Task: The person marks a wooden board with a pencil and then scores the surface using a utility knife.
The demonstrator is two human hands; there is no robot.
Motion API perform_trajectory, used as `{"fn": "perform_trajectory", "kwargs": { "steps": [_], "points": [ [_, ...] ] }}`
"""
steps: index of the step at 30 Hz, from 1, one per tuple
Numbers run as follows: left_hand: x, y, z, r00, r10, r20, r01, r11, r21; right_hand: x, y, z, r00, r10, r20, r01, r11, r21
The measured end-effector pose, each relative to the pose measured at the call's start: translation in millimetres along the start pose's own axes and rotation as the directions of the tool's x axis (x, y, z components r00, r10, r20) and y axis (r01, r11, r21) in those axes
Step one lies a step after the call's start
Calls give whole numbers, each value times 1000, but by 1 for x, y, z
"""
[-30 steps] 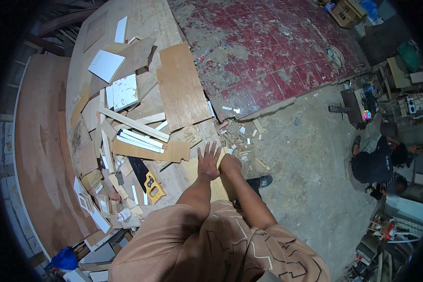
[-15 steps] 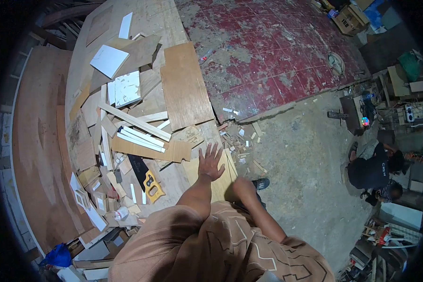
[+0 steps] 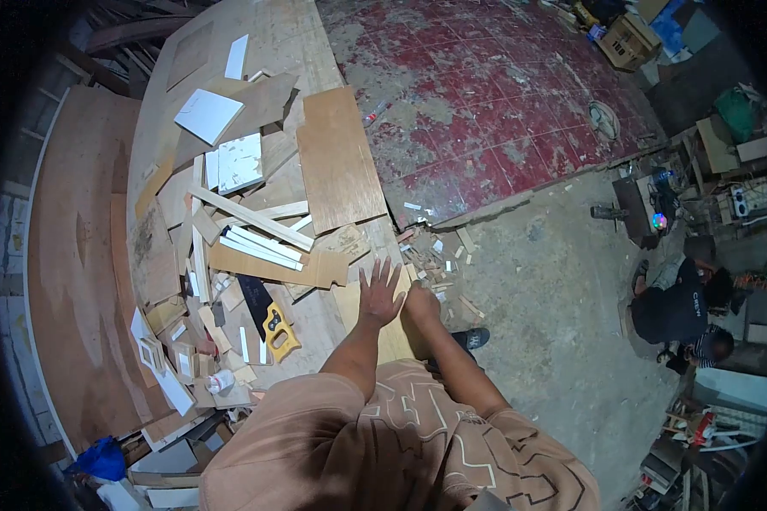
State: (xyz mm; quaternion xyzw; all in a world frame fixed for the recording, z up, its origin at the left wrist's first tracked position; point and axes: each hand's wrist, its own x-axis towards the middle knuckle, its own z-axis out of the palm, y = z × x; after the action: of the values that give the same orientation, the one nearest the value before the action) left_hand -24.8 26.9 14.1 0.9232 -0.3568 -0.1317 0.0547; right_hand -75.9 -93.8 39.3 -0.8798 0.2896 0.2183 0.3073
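My left hand [image 3: 380,295] lies flat with its fingers spread on a pale yellow board [image 3: 347,304] at the near edge of the plywood worktop. Beside it, at the board's right edge, my right hand [image 3: 421,305] is closed; whatever it holds is hidden by the fingers. To the left of my hands rests a handsaw [image 3: 279,334] with a yellow handle. White strips [image 3: 262,249] lie on a brown panel [image 3: 315,269] beyond the saw.
A plywood sheet [image 3: 339,162] and a white board [image 3: 208,116] lie farther up the worktop. A raised red tiled floor [image 3: 486,102] is beyond. Scraps [image 3: 437,245] litter the concrete. Two people [image 3: 669,311] crouch at the right.
My right hand has moved forward along the board's right edge, from near my body to beside my left hand. My left hand stays spread on the board.
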Motion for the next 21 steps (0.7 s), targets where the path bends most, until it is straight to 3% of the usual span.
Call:
{"fn": "perform_trajectory", "kwargs": {
  "steps": [8, 10, 14, 16, 21],
  "points": [
    [0, 19, -9, 990, -122, 69, 119, 991, 56, 10, -2, 2, 1000, -15, -7, 14, 996, -85],
    [5, 20, -5, 980, -146, 134, 121, 976, 181, 9, -5, 2, 999, 5, -54, -8, 998, -68],
    [2, 14, 7, 992, -91, 92, 82, 992, 99, 3, 0, 1, 999, -7, -40, 3, 995, -100],
    [4, 11, 8, 998, -64, -2, 64, 998, 16, -2, 3, -2, 998, -32, -55, 29, 998, -62],
    [6, 14, 1, 993, -99, 64, 95, 994, 59, -74, 18, -8, 994, 72, -84, -77, 995, -59]
  ]
}}
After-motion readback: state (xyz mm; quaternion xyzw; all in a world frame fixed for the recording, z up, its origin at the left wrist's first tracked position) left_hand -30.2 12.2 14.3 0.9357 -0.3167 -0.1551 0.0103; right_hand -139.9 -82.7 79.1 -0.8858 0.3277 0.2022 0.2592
